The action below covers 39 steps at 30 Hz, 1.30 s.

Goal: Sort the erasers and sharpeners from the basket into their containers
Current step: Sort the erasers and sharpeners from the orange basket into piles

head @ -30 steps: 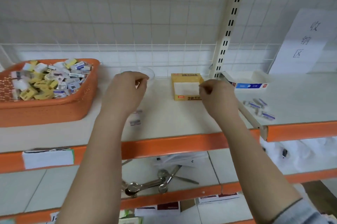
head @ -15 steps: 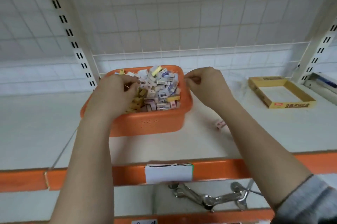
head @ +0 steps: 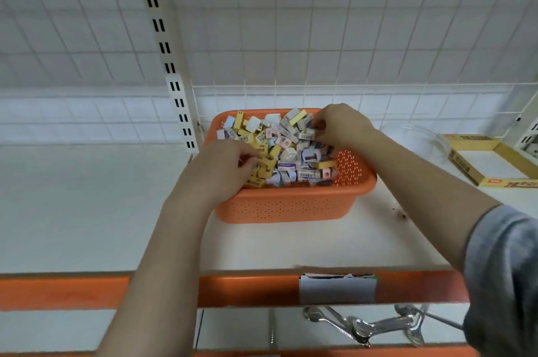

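1. Moved since the earlier frame: both hands now down in the orange perforated plastic basket, where half a second ago they hovered at its rim; view swung closer and slightly left.
2. Left hand buried in the near-left of the heap of small boxed erasers and sharpeners, fingers curled among yellow packs; whether one is actually gripped, impossible to tell.
3. Right hand at the far-right corner, fingers pinching a small white barcoded pack.
4. Judged a fresh picking round; basket heaped high, sorting far from done.
5. Destinations off to the right: clear round plastic dish just beside the basket, shallow yellow cardboard tray beyond it, partly cut by the frame.
6. Room to move: bare white shelf left and in front; slotted upright post close behind the basket's left corner; orange shelf lip under the forearms.
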Each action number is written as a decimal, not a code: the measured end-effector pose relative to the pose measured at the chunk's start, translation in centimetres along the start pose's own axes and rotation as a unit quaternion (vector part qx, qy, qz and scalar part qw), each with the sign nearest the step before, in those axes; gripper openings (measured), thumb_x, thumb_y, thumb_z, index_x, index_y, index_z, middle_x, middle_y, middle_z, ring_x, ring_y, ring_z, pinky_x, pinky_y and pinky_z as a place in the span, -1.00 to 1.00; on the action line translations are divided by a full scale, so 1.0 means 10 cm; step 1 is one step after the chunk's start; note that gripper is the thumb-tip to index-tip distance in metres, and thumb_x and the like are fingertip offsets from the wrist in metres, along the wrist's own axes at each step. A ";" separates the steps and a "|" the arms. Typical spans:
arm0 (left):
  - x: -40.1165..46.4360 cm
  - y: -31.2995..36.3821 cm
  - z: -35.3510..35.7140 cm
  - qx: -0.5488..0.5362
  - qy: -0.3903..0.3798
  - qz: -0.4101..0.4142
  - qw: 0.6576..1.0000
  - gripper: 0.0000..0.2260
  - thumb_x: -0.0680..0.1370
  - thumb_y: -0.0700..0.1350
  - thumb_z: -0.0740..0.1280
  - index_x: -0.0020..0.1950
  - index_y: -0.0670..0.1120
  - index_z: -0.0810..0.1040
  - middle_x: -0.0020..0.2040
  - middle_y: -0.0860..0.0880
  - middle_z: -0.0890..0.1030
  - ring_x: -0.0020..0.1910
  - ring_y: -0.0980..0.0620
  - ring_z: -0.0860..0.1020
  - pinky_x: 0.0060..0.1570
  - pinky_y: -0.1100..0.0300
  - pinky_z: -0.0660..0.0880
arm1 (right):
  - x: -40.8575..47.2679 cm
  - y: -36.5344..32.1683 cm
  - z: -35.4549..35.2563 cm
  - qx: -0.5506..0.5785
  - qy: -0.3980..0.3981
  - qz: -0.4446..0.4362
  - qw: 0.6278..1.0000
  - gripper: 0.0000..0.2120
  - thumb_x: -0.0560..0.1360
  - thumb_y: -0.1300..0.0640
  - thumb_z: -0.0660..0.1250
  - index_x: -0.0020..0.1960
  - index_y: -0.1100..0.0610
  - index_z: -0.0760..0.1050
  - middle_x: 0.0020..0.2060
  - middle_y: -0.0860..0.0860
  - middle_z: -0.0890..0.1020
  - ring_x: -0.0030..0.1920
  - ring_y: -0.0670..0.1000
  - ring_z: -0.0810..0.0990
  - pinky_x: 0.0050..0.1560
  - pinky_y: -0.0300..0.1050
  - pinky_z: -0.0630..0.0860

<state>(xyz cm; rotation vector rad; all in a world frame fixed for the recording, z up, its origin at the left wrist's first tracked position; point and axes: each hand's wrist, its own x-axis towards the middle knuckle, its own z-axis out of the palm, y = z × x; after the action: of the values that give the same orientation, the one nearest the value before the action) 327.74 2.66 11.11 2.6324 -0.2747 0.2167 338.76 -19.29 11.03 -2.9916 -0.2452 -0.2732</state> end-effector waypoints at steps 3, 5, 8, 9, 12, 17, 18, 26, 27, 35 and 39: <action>0.04 0.02 0.01 -0.002 -0.005 0.005 1.000 -0.76 0.60 -0.08 0.21 0.22 0.03 0.57 0.17 0.07 0.57 0.03 0.14 0.48 0.07 0.18 0.43 | 0.02 0.01 -0.01 -0.041 -0.009 -0.016 0.999 -0.77 0.48 0.12 0.34 0.14 0.03 0.58 0.00 0.04 0.62 -0.02 0.09 0.58 -0.19 -0.11 0.47; 0.06 0.03 0.00 -0.004 0.003 0.004 1.000 -0.76 0.60 -0.07 0.22 0.21 0.05 0.58 0.14 0.08 0.58 0.01 0.13 0.50 0.10 0.08 0.48 | 0.03 0.00 -0.02 -0.060 -0.008 -0.027 0.998 -0.78 0.49 0.11 0.35 0.13 0.05 0.58 -0.01 0.04 0.61 -0.04 0.09 0.58 -0.18 -0.11 0.48; 0.09 0.02 -0.01 -0.004 0.012 0.012 1.000 -0.77 0.59 -0.08 0.22 0.20 0.06 0.58 0.05 0.11 0.59 -0.06 0.16 0.50 0.06 0.11 0.49 | 0.05 0.03 -0.02 -0.062 -0.005 -0.031 0.998 -0.79 0.52 0.12 0.32 0.13 0.00 0.59 -0.09 -0.01 0.62 -0.14 0.04 0.57 -0.28 -0.16 0.39; 0.11 0.01 -0.01 0.000 0.011 0.016 1.000 -0.77 0.60 -0.09 0.22 0.20 0.05 0.59 0.02 0.12 0.58 -0.09 0.16 0.50 0.02 0.14 0.49 | 0.05 0.04 -0.01 -0.058 -0.004 -0.033 0.998 -0.79 0.53 0.13 0.30 0.13 -0.02 0.59 -0.12 -0.02 0.62 -0.17 0.02 0.56 -0.31 -0.18 0.35; 0.19 0.01 -0.04 0.015 0.007 0.022 1.000 -0.77 0.60 -0.09 0.22 0.19 0.04 0.59 0.05 0.08 0.62 -0.10 0.12 0.55 -0.03 0.15 0.50 | 0.01 0.08 0.01 -0.025 0.013 -0.031 0.999 -0.79 0.56 0.10 0.24 0.14 -0.01 0.59 -0.12 -0.03 0.62 -0.18 0.01 0.56 -0.35 -0.21 0.31; 0.50 0.13 -0.11 0.042 -0.009 0.045 0.998 -0.77 0.59 -0.13 0.21 0.15 -0.03 0.62 0.10 0.01 0.63 -0.01 0.05 0.57 0.03 0.10 0.53 | -0.23 0.08 -0.07 0.131 0.110 0.007 0.985 -0.72 0.57 -0.02 0.22 0.03 0.15 0.59 -0.10 0.07 0.65 -0.10 0.09 0.60 -0.14 -0.02 0.56; 0.59 0.16 -0.11 0.044 -0.009 0.050 0.998 -0.77 0.59 -0.14 0.21 0.15 -0.04 0.62 0.10 0.01 0.63 -0.05 0.05 0.57 0.01 0.10 0.53 | -0.30 0.07 -0.10 0.170 0.134 0.019 0.976 -0.71 0.57 -0.02 0.22 0.00 0.17 0.58 -0.14 0.06 0.65 -0.11 0.07 0.60 -0.12 -0.02 0.56; 1.28 0.30 0.18 0.030 -0.009 0.036 0.999 -0.79 0.58 -0.15 0.24 0.08 -0.08 0.65 0.08 -0.02 0.65 -0.02 -0.02 0.61 0.02 0.05 0.56 | -1.02 0.04 -0.09 0.418 0.252 0.134 0.863 -0.92 0.54 0.10 0.27 -0.04 0.05 0.53 -0.34 -0.14 0.55 -0.40 -0.25 0.47 -0.41 -0.46 0.30; 1.33 0.30 0.22 0.033 -0.010 0.027 0.999 -0.79 0.58 -0.14 0.24 0.08 -0.07 0.66 0.06 -0.03 0.65 -0.05 -0.03 0.61 -0.03 0.08 0.56 | -1.09 0.03 -0.08 0.431 0.257 0.140 0.854 -0.93 0.54 0.11 0.27 -0.06 0.06 0.53 -0.36 -0.14 0.54 -0.43 -0.27 0.46 -0.41 -0.46 0.31; 1.50 0.30 0.41 -0.028 0.016 -0.011 0.999 -0.82 0.53 -0.08 0.37 0.08 -0.13 0.63 0.08 -0.06 0.63 0.01 -0.02 0.58 0.05 0.07 0.53 | -1.25 -0.01 -0.07 0.454 0.243 0.139 0.846 -0.94 0.54 0.15 0.29 -0.07 0.10 0.53 -0.38 -0.13 0.53 -0.46 -0.27 0.46 -0.45 -0.47 0.34; 1.51 0.28 0.42 -0.060 0.020 -0.023 0.998 -0.92 0.49 -0.14 0.41 -0.05 -0.11 0.62 0.03 -0.07 0.63 -0.07 0.00 0.56 -0.04 0.11 0.52 | -1.24 0.04 -0.04 0.465 0.246 0.145 0.838 -0.93 0.53 0.12 0.30 -0.07 0.09 0.55 -0.39 -0.14 0.53 -0.43 -0.21 0.44 -0.42 -0.44 0.33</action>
<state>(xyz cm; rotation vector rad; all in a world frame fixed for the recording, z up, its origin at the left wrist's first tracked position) 342.15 -4.17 11.75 2.5098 -0.2069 0.2292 326.74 -21.58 8.98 -1.8719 0.1171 -0.6446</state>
